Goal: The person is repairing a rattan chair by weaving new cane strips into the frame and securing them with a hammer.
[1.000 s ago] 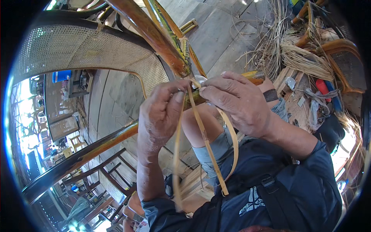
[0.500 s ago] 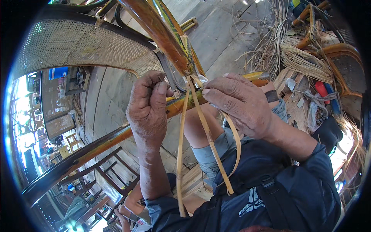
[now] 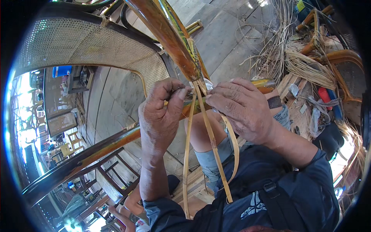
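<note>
A brown-and-yellow varnished cane pole (image 3: 170, 34) slants down to meet a crosswise pole (image 3: 112, 141) of the same finish. Flat, pale rattan strips (image 3: 211, 137) come out at this joint and hang in front of my body. My left hand (image 3: 160, 116) is closed in a pinch beside the joint; a small dark bit shows at its fingertips, too small to name. On the other side, my right hand (image 3: 243, 110) pinches a rattan strip close under the pole's end, and a curved strip trails out below its fingers. The palm side of my right hand is hidden.
A dark-framed seat with woven cane mesh (image 3: 89, 42) stands at the far left. Loose rattan strands (image 3: 309, 65) lie bundled on the plank floor (image 3: 222, 42) at the right, near a cane chair frame (image 3: 344, 58). Another person's arm (image 3: 133, 201) shows at lower left.
My left hand has moved right and inward, bringing its pinched fingertips up to the joint. My right hand keeps its grip on the strip. The whole view has shifted slightly.
</note>
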